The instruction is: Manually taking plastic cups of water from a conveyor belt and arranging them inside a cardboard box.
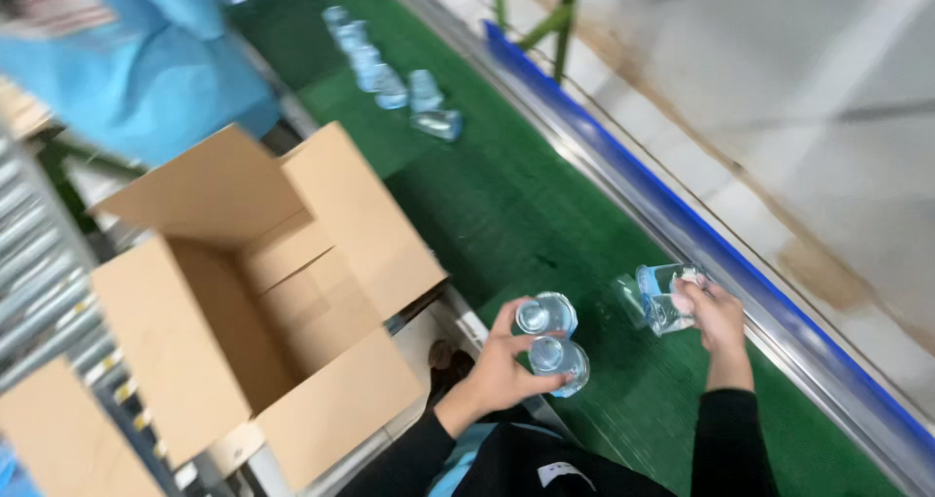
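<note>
Nearest the camera, at 6 o'clock, the person's dark sleeves lead out to both hands above the green belt (pixel 506 205). The left hand (pixel 499 368) has its fingers closed around two clear plastic bottles (pixel 551 339), seen cap-end on, one stacked against the other. The right hand (pixel 719 314), at 4 o'clock, has its fingers curled on a second pair of clear bottles (pixel 660 294) lying on the belt beside the blue rail (pixel 682 220).

Largest to smallest: the belt runs from 12 to 5 o'clock; the open cardboard box (pixel 263 302), apparently empty, flaps up, sits at 8 o'clock on a roller track (pixel 39 293); a second box corner (pixel 68 439) shows at 7 o'clock; a co-worker's blue sleeve (pixel 146 59) fills 11 o'clock; a loose cluster of bottles (pixel 394 78), roughly six though blur prevents a firm count, lies at 12 o'clock.

Handling, as judged: the bottles look light, thin-walled and smooth, so likely slippery and easily dented. Gripping across the body near the shoulder, two per hand, seems securest.

Count: four bottles in hand, two boxes.
</note>
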